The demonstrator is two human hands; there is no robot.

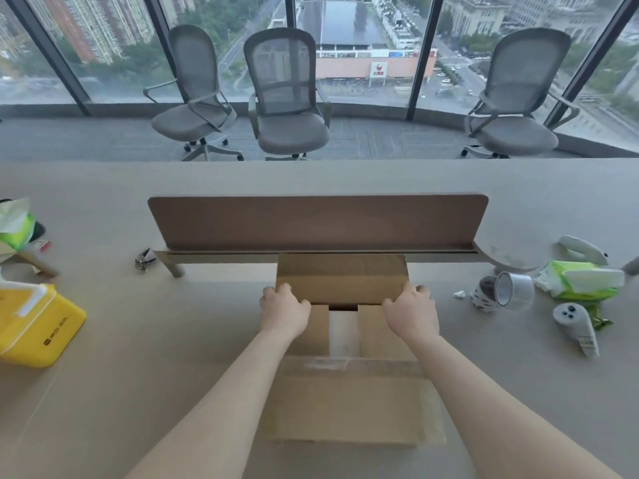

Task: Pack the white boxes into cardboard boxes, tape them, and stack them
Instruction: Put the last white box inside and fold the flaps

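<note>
The cardboard box (pixel 375 335) sits on the table (pixel 166 340) straight in front of the person, mouth up, its long axis running left to right, near the desk divider (pixel 318 223). Both short end flaps are folded in, and a white box (pixel 343 331) shows in the gap between them. The left hand (pixel 284 307) and right hand (pixel 411 307) each curl their fingers over one end of the raised far flap (pixel 342 278). The near flap (pixel 349 406) hangs out toward the person. Tape rolls (pixel 511 292) lie off to the right.
</note>
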